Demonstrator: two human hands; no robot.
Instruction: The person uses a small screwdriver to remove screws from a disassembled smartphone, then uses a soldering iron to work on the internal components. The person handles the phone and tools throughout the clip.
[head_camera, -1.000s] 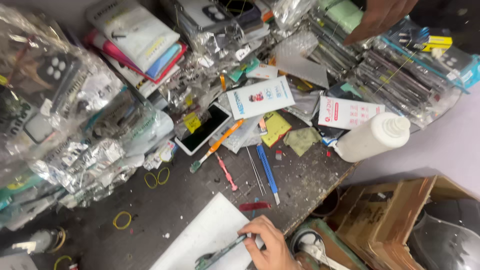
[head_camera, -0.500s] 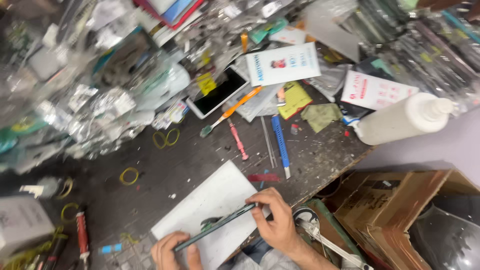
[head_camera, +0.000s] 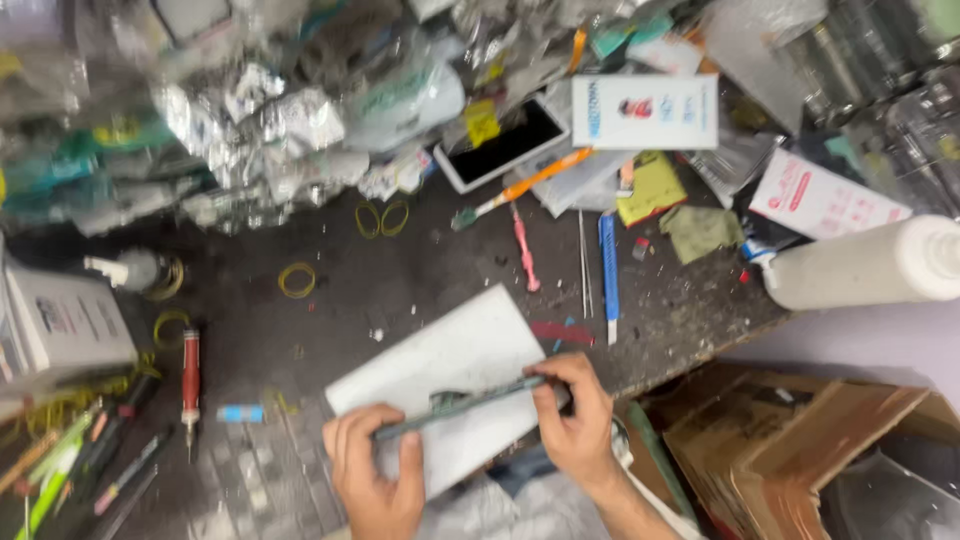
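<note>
Here the left hand (head_camera: 372, 470) and right hand (head_camera: 575, 415) clamp a thin dark panel (head_camera: 462, 402) edgewise over a white sheet (head_camera: 440, 360).

A flat sheet (head_camera: 440, 370) lies on the bench (head_camera: 330, 290) near its front edge, and everything else sits around it. A thin phone panel (head_camera: 465, 403) rests on the sheet, the left hand (head_camera: 375, 470) at its left end, the right hand (head_camera: 575, 415) at its right. Behind the sheet lie rubber bands (head_camera: 382, 218) and a phone (head_camera: 500, 145). Right of the sheet lies a bottle (head_camera: 865, 265), above a cardboard box (head_camera: 790, 440). Left of it lies a screwdriver (head_camera: 189, 375).
</note>
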